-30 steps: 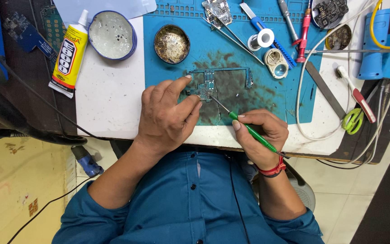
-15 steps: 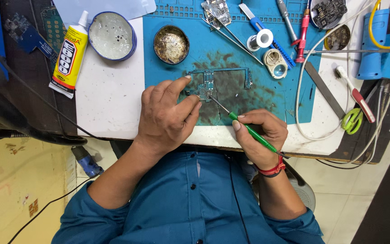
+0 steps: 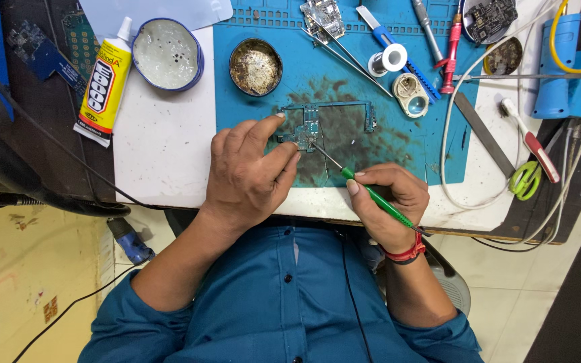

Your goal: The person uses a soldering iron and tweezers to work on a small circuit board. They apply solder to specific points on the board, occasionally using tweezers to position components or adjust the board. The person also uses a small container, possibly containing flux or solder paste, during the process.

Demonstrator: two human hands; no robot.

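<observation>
On the blue mat (image 3: 398,154) covering part of the white surface (image 3: 163,148), a thin circuit board frame (image 3: 324,124) lies flat. The left hand (image 3: 247,178) pins the board's near corner with thumb and forefinger, its grip pinched on the board's edge. The right hand (image 3: 388,202) has its grip closed like a pen-hold around a green-handled screwdriver (image 3: 371,196), whose metal tip touches the board just beside the left thumb. A solder spool (image 3: 388,60) and a round tin (image 3: 255,66) sit farther back.
</observation>
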